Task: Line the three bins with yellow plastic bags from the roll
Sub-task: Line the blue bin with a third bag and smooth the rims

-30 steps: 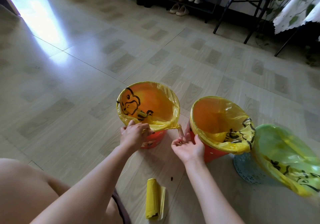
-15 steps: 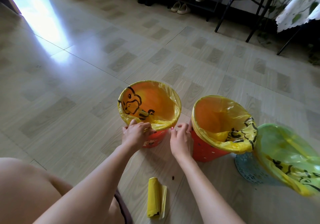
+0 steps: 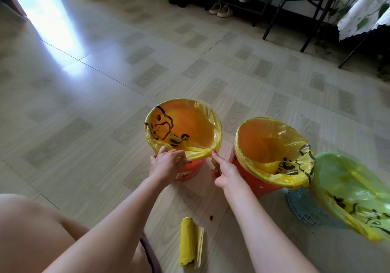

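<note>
The near rim of the bag (image 3: 196, 154) on the left bin (image 3: 187, 170) is pinched by the left hand (image 3: 166, 163) and by the right hand (image 3: 224, 170), with the roll (image 3: 187, 242) lying behind them

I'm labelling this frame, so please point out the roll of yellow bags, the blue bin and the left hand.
roll of yellow bags (image 3: 187, 243), head view, middle of the rolled part.
blue bin (image 3: 304, 209), head view, perforated side wall.
left hand (image 3: 165, 164), head view, back of the hand.

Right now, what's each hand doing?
Left hand: grips the bag edge at the left bin's near rim.
Right hand: fingers curled, forefinger on that same edge; grip unclear.
</note>
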